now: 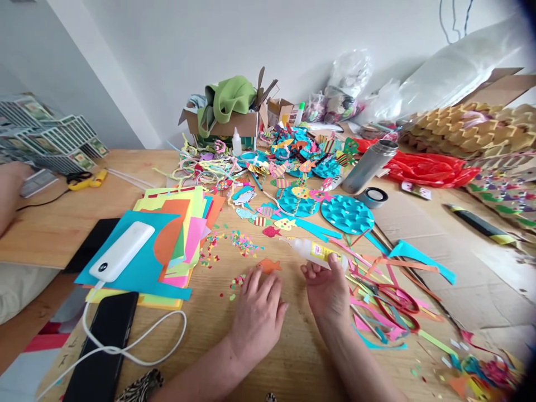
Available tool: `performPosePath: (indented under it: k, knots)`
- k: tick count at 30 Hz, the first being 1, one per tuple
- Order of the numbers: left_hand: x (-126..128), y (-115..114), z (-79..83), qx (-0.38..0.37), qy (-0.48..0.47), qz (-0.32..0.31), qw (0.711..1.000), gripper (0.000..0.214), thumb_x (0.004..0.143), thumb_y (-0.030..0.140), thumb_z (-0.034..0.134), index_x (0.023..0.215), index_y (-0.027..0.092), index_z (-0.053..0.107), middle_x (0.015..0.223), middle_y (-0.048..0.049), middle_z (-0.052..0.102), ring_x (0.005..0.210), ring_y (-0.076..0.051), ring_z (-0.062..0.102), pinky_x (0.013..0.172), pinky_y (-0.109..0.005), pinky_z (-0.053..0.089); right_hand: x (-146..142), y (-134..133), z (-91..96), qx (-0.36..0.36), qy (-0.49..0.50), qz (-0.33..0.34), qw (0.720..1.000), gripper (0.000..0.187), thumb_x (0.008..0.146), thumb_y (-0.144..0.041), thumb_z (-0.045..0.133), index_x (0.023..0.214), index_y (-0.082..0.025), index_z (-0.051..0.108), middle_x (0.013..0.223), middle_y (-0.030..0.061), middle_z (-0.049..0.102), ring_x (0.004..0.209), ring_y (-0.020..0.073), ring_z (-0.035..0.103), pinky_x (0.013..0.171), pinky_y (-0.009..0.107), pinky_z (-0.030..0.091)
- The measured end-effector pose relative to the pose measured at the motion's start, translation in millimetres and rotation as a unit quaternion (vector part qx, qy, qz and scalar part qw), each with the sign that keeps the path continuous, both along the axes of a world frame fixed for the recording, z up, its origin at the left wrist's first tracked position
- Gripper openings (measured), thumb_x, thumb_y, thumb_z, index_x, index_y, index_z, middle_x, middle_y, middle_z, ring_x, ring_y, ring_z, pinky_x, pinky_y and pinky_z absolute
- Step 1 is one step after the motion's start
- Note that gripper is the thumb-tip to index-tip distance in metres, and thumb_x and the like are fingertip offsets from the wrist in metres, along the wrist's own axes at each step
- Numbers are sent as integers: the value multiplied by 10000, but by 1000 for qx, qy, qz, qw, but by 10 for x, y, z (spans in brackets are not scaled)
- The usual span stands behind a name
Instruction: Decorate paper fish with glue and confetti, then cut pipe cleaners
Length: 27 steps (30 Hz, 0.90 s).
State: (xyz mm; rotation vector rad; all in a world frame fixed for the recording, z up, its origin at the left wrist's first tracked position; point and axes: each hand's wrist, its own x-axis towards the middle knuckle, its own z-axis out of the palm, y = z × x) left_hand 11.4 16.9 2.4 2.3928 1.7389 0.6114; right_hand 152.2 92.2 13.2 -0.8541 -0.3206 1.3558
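Note:
An orange paper fish (270,266) lies on the wooden table, and the fingertips of my left hand (257,310) rest at its lower edge. The fingers of that hand are stretched out and lie flat. My right hand (329,290) is closed round a clear glue bottle (316,251) with a yellow label, held tilted on its side with the nozzle pointing left, near the fish. Tiny coloured paper bits (245,244) are scattered behind my left hand. Just beyond the nozzle lie a red paper fish (271,231) and a pale yellow spotted fish (285,224).
Red-handled scissors (397,301) lie among paper strips at right. A grey flask (368,166) stands behind blue egg-carton discs (347,214). At left, a white power bank (122,251) sits on coloured paper, with a black phone (100,349) nearby. Another person's arm (10,190) shows far left.

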Motion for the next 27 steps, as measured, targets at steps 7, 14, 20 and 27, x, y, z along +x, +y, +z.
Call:
performPosePath:
  k: [7, 14, 20, 27]
  knots:
    - [10, 22, 26, -3, -37, -13, 999, 285, 920, 252, 527, 1180, 153, 586, 1270, -88, 614, 1216, -279, 500, 1069, -483, 410, -1, -1, 1, -10, 8, 11, 1000, 427, 672, -506, 777, 697, -221, 461, 481, -93, 447, 435, 78, 409, 516, 227, 454]
    - [1, 24, 0, -9, -46, -11, 999, 264, 914, 234, 535, 1163, 163, 584, 1261, -82, 610, 1224, -268, 479, 1065, -468, 409, 4, 10, -6, -30, 21, 19, 999, 403, 667, -466, 780, 710, -228, 458, 477, -95, 452, 432, 76, 410, 502, 212, 458]
    - [1, -9, 31, -20, -31, -8, 999, 251, 922, 231, 527, 1156, 157, 582, 1201, -84, 626, 1133, -259, 515, 1005, -452, 441, 34, -1, 60, -47, -2, 59, 997, 397, 635, -461, 792, 725, -226, 486, 475, -85, 480, 429, 77, 421, 427, 187, 422]
    - [27, -31, 107, -50, -4, 7, 999, 297, 934, 261, 518, 1209, 160, 562, 1077, -83, 641, 1011, -250, 540, 908, -443, 472, 129, -79, 18, -48, -100, 104, 988, 404, 627, -485, 803, 764, -213, 538, 503, -55, 542, 422, 89, 457, 323, 171, 378]
